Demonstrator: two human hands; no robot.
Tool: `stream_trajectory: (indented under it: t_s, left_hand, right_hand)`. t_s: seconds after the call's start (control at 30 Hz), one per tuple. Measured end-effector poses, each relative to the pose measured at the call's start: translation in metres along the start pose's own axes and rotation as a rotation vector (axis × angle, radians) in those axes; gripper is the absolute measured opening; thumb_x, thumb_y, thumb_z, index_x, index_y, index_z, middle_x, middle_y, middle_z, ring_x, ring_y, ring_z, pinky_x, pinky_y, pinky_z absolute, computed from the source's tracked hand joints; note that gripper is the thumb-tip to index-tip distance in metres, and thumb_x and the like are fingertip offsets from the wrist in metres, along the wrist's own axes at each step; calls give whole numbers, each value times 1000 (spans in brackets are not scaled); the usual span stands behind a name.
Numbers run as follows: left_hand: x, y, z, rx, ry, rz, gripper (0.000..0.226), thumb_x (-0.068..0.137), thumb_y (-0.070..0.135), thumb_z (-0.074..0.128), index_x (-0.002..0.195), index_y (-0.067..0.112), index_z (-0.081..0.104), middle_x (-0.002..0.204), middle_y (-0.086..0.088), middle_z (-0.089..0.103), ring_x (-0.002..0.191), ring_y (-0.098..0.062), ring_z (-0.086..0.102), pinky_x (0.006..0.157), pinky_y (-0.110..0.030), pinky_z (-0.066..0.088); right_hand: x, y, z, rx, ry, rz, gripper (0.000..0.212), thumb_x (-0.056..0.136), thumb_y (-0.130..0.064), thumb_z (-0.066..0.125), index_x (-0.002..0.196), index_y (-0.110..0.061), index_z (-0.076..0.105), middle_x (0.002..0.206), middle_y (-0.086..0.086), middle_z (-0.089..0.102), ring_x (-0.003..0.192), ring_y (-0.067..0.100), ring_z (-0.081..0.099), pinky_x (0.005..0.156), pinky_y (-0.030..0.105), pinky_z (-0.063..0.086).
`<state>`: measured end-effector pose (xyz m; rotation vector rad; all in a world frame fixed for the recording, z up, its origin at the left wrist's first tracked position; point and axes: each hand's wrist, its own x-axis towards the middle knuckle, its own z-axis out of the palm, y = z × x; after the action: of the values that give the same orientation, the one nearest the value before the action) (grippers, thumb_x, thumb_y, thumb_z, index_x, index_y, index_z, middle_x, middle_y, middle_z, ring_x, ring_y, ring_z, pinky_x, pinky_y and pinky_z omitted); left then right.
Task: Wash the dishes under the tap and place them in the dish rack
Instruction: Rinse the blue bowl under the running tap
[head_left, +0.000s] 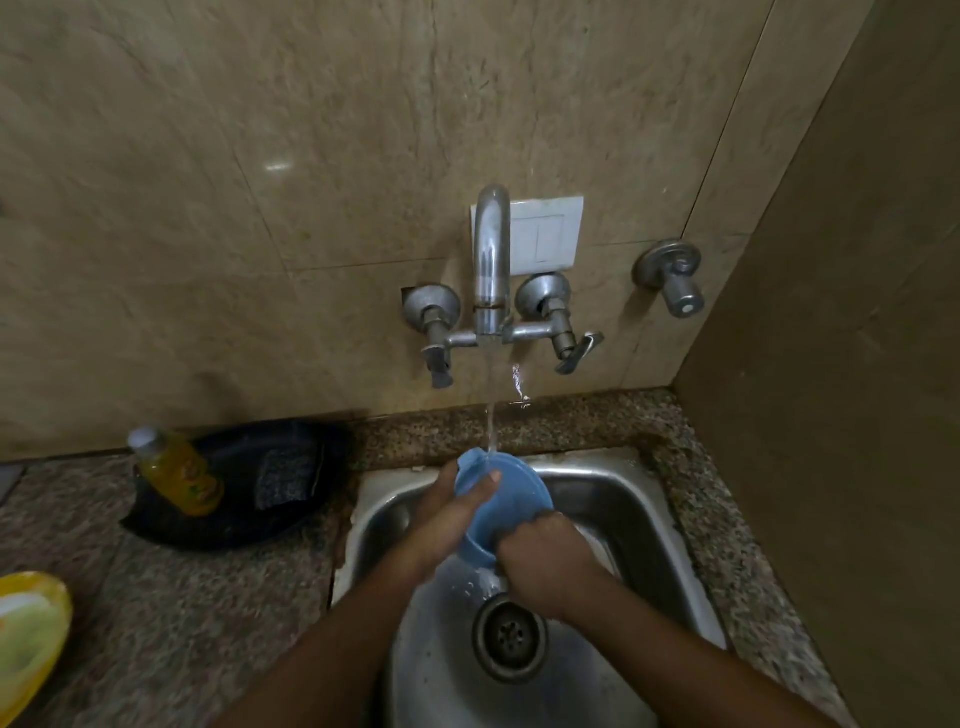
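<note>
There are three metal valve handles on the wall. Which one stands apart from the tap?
The round knob at far right. It sits alone on the wall, higher up, while the two lever handles join the tap body.

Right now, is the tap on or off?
On: a stream of water falls from the tap onto the blue bowl.

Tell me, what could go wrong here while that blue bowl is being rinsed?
The blue bowl is wet and tilted, gripped only at its edges by the left hand and right hand; it might slip into the sink. The water stream hits its rim, so it could splash onto the counter.
</note>
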<state>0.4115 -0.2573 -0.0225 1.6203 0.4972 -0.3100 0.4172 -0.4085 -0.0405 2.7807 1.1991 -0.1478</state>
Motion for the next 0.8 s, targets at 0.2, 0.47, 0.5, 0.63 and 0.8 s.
stream_trajectory:
  t_s: [0.2, 0.47, 0.5, 0.63, 0.8]
  left_hand:
    - [31, -1, -5, -92, 151, 65, 33, 88, 50, 57, 101, 25, 74, 97, -8, 76, 94, -30, 71, 91, -54, 54]
    - [27, 16, -4, -384, -92, 35, 32, 102, 22, 43, 121, 8, 64, 118, -23, 68, 109, -41, 64, 93, -54, 51]
    - [25, 14, -3, -423, -126, 30, 31, 102, 21, 42, 121, 10, 64, 119, -22, 67, 111, -40, 63, 95, -54, 51]
    - [19, 8, -16, -409, -247, 33, 35, 96, 13, 49, 129, 15, 61, 130, -15, 64, 120, -36, 59, 102, -53, 45]
    - [5, 2, -25, -320, -294, -30, 44, 90, 23, 48, 132, 24, 61, 135, 1, 61, 125, -26, 55, 109, -51, 39]
  right_hand:
    - [-9, 21, 0, 301, 261, -41, 30, 80, -48, 61, 101, -27, 69, 103, -5, 71, 103, 16, 61, 100, 34, 42]
    - [-8, 42, -3, 1592, 183, 568, 40, 87, -16, 68, 122, -26, 52, 126, 3, 60, 108, 14, 60, 81, 27, 51]
    - [-8, 41, -8, 1715, 120, 600, 35, 88, -11, 63, 119, -24, 55, 119, 4, 66, 102, 16, 64, 71, 26, 54]
    - [-13, 40, -5, 1453, 343, 625, 40, 70, -23, 62, 109, -28, 58, 102, -8, 69, 98, 14, 66, 69, 24, 52]
    - [-29, 31, 5, 806, 354, 461, 68, 70, -23, 77, 129, -35, 46, 119, -11, 61, 106, 9, 59, 82, 27, 49]
